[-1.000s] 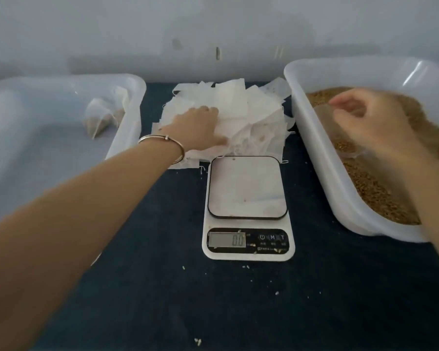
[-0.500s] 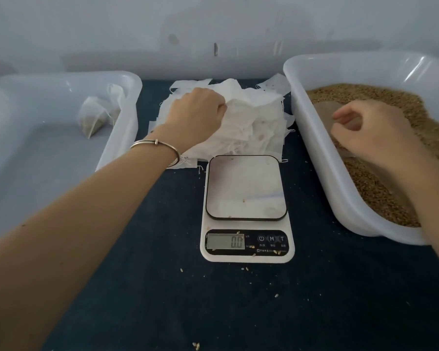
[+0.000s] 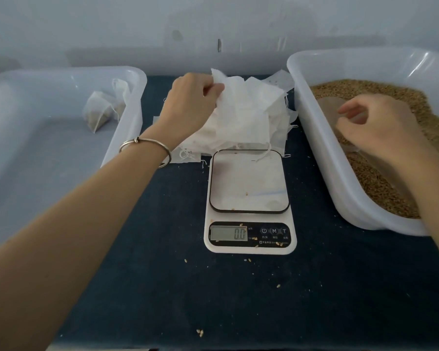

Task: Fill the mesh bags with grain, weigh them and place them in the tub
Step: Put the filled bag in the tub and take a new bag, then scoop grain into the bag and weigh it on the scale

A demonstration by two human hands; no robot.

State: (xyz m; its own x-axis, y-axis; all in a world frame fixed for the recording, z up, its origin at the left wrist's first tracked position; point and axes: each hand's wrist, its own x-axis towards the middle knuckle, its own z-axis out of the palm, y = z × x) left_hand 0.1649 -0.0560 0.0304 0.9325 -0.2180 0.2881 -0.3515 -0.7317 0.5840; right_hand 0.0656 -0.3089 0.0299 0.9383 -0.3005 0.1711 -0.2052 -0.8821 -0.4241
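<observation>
Currently picking: left hand (image 3: 190, 102) pinches one mesh bag (image 3: 241, 110); right hand (image 3: 380, 127) loosely curled over grain (image 3: 390, 92), contents unclear. Next: open bag.

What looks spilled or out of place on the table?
Loose grains lie scattered on the dark table near the scale, some on its display panel and platform. A drawstring from the empty bags trails onto the platform.

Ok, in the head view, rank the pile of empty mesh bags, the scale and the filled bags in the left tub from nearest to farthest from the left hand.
1. Pile of empty mesh bags: pinched by the left hand, centre back.
2. Filled bags: in the left tub's far corner.
3. Scale: centre, nearer the person.
</observation>
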